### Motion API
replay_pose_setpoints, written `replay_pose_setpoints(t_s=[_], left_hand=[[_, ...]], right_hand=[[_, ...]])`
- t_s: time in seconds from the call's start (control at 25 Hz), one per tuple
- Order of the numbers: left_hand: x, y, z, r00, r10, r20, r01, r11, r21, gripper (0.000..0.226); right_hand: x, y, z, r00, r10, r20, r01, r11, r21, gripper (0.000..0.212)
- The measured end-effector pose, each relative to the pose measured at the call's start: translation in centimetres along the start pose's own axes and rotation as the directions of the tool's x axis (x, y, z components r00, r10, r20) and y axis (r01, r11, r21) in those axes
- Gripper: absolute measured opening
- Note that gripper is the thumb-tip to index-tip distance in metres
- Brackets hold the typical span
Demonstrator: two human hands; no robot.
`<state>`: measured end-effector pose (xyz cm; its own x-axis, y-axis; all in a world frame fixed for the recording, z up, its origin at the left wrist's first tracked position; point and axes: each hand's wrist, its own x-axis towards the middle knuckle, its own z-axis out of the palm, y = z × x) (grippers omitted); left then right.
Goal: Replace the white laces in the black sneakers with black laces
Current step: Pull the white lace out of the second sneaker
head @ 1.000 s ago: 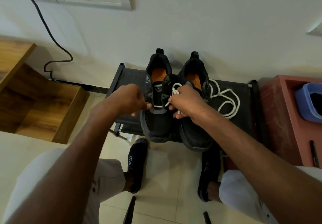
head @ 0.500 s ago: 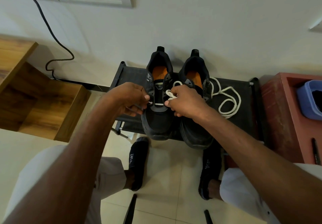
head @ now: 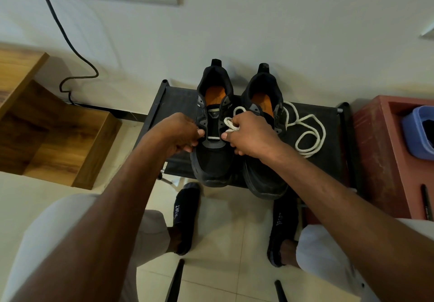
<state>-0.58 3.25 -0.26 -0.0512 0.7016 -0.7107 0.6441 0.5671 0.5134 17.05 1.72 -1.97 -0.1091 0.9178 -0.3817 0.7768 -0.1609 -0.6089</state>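
Observation:
Two black sneakers with orange insoles stand side by side on a low black rack (head: 173, 99). The left sneaker (head: 212, 158) has a white lace (head: 231, 124) threaded only across its lowest eyelets. My right hand (head: 252, 137) grips a bunch of that lace beside the tongue. My left hand (head: 182, 135) pinches the shoe's left eyelet edge where the lace crosses. The right sneaker (head: 265, 179) has no lace in it. A second white lace (head: 307, 135) lies loose in coils on the rack to its right. No black laces are visible.
A red cabinet (head: 380, 151) with a blue tub (head: 418, 132) stands at the right. A wooden shelf unit (head: 58, 137) sits at the left, under a wall socket and black cable (head: 70, 43). My socked feet rest on the tiled floor below the rack.
Both hands stay at the left sneaker's lowest eyelets. The right hand has shifted slightly up and right with the bunched lace; the lace bar across the shoe looks shorter and tighter.

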Motion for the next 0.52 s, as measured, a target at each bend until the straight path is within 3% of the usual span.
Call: replay_pose_setpoints(t_s=[0.28, 0.52], left_hand=[[-0.1, 0.2, -0.1, 0.999, -0.02, 0.029, 0.02, 1.0, 0.001, 0.017], [-0.2, 0.3, -0.3, 1.0, 0.009, 0.03, -0.01, 0.999, 0.043, 0.016]], right_hand=[[0.4, -0.1, 0.5, 0.999, 0.051, -0.015, -0.052, 0.999, -0.015, 0.018], [0.0, -0.5, -0.5, 0.975, 0.199, 0.098, -0.22, 0.925, 0.31, 0.017]])
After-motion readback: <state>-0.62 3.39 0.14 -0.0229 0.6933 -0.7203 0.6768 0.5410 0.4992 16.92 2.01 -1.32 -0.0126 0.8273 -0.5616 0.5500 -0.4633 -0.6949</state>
